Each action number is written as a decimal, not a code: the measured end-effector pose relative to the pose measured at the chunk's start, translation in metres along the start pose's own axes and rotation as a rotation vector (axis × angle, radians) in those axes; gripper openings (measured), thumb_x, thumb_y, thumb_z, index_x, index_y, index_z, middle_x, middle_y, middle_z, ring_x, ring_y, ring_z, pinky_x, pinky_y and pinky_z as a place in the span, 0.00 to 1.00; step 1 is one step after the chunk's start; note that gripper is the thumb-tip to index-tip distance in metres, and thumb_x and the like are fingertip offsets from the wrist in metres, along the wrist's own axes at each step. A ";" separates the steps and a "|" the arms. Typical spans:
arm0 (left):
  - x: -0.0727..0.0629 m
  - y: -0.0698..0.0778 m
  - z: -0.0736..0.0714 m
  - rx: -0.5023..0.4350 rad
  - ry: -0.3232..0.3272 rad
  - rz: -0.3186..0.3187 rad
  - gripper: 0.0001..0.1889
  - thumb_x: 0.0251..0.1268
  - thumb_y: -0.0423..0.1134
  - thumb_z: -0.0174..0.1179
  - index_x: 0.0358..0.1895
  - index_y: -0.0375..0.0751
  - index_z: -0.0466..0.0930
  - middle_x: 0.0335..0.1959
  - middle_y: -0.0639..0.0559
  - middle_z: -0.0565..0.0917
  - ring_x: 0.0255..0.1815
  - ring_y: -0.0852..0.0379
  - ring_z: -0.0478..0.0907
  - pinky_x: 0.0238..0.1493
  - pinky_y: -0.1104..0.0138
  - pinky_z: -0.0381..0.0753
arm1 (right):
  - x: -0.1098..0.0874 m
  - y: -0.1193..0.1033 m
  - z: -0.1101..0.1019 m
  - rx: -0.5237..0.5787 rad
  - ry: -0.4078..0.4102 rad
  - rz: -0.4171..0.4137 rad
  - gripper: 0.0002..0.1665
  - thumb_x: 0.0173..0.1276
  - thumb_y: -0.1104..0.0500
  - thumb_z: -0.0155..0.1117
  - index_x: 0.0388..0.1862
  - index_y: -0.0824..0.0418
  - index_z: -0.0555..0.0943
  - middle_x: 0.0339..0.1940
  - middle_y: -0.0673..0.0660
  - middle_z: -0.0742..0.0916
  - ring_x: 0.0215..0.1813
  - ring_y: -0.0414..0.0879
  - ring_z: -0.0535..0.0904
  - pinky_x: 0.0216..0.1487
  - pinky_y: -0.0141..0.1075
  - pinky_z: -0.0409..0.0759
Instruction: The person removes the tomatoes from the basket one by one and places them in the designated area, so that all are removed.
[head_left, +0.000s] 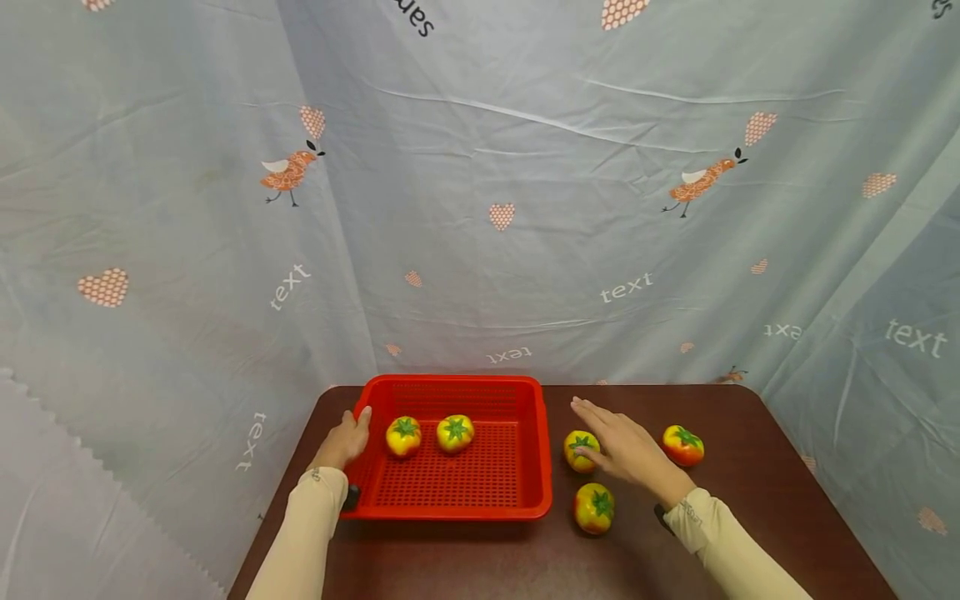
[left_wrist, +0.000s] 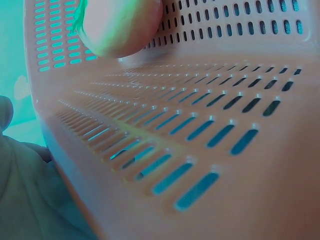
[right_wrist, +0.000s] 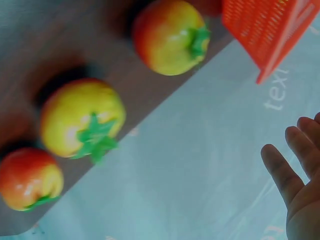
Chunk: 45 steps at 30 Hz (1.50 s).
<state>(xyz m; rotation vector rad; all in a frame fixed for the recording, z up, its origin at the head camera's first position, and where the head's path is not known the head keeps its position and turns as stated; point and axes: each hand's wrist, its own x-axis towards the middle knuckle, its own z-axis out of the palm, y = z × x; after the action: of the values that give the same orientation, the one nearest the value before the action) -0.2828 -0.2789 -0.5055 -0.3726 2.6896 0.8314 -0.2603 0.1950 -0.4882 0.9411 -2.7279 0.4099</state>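
Observation:
A red basket (head_left: 457, 511) with slotted walls stands on the dark brown table. My left hand (head_left: 343, 442) holds its left rim, thumb on the inner side; in the left wrist view that hand (left_wrist: 25, 187) shows at the left edge, outside the wall. Two yellow-red tomatoes with green tops, a left one (head_left: 403, 437) and a right one (head_left: 455, 433), lie inside. My right hand (head_left: 626, 446) hovers with fingers spread, partly covering a tomato (head_left: 577, 450). Nearer the front sits another tomato (head_left: 594, 509), and a redder tomato (head_left: 683, 446) lies right of the hand.
The brown table (head_left: 757, 500) extends to the right and front of the basket. A pale grey-blue curtain (head_left: 525, 275) printed with birds, hearts and text hangs behind the table and along its sides.

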 end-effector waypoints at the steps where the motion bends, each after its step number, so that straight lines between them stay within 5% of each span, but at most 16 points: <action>1: 0.000 0.000 0.000 -0.001 -0.001 0.000 0.47 0.76 0.65 0.19 0.73 0.18 0.32 0.72 0.18 0.51 0.69 0.24 0.59 0.70 0.36 0.57 | 0.004 -0.002 -0.001 -0.003 -0.001 -0.001 0.44 0.62 0.47 0.71 0.74 0.60 0.66 0.72 0.58 0.74 0.67 0.55 0.75 0.61 0.58 0.75; 22: 0.000 -0.002 0.001 -0.010 -0.009 0.013 0.46 0.76 0.64 0.19 0.74 0.19 0.31 0.73 0.19 0.49 0.71 0.23 0.54 0.71 0.36 0.54 | 0.075 -0.042 0.004 0.003 -0.013 -0.082 0.42 0.68 0.42 0.64 0.74 0.62 0.66 0.73 0.58 0.73 0.69 0.53 0.73 0.63 0.54 0.75; 31: -0.001 0.000 0.000 -0.001 -0.002 0.012 0.45 0.77 0.62 0.19 0.73 0.19 0.31 0.73 0.19 0.50 0.71 0.23 0.54 0.71 0.37 0.54 | 0.091 -0.057 0.011 0.028 -0.093 -0.064 0.41 0.70 0.41 0.61 0.75 0.59 0.63 0.75 0.56 0.70 0.73 0.53 0.68 0.66 0.55 0.72; 45: -0.001 -0.003 0.001 -0.012 0.004 0.026 0.45 0.77 0.63 0.19 0.74 0.18 0.32 0.73 0.19 0.50 0.71 0.23 0.54 0.71 0.37 0.54 | 0.109 -0.077 0.024 0.029 -0.109 -0.113 0.41 0.70 0.42 0.61 0.75 0.61 0.64 0.74 0.58 0.72 0.71 0.52 0.72 0.67 0.55 0.72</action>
<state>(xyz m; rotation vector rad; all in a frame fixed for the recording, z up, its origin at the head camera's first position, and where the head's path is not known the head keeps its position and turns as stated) -0.2811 -0.2802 -0.5078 -0.3432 2.6996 0.8547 -0.2989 0.0673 -0.4636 1.1505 -2.7543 0.3886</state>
